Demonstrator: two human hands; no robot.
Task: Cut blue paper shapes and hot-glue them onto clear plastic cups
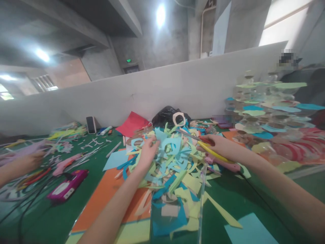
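My left hand [148, 151] reaches into a heap of blue, yellow and green paper scraps [175, 166] on the green table [243, 200], its fingers pinched on a light-blue cut-out piece [138, 141]. My right hand [220, 144] is closed round scissors with yellow and red handles [206, 146]; the blades point left over the heap. A clear ruler-like strip [202, 193] lies across the scraps in front of me.
An orange sheet [106, 196] lies under the heap. A magenta glue gun [68, 187] and a pink one [66, 163] with cables lie left, near another person's hand [27, 161]. A black bag [166, 116], red paper [132, 123], phone [90, 124] and white partition [142, 91] stand behind. Paper-topped cups [266, 112] stand right.
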